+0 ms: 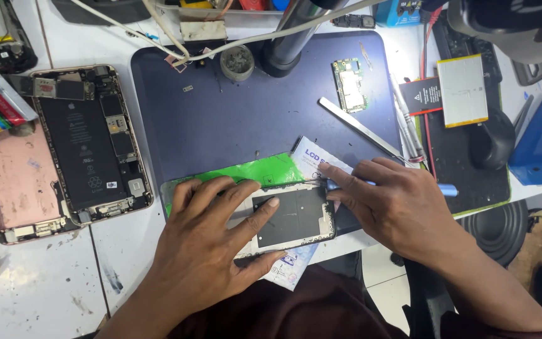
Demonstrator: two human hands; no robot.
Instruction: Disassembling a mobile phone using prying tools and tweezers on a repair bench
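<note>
A technician's left hand (pixel 211 242) presses flat, fingers spread, on a phone screen assembly (pixel 293 216) lying face down at the near edge of a dark blue work mat (pixel 252 113), while the right hand (pixel 396 204) pinches a blue-handled tool (pixel 446 189) against the panel's right edge; the work appears to be at the prying stage, calling next for steady, shallow leverage. Bright green film (pixel 252 171) and a white printed package (pixel 312 157) lie under the panel; a yellow-edged silver battery pack (pixel 462 90) rests at right
</note>
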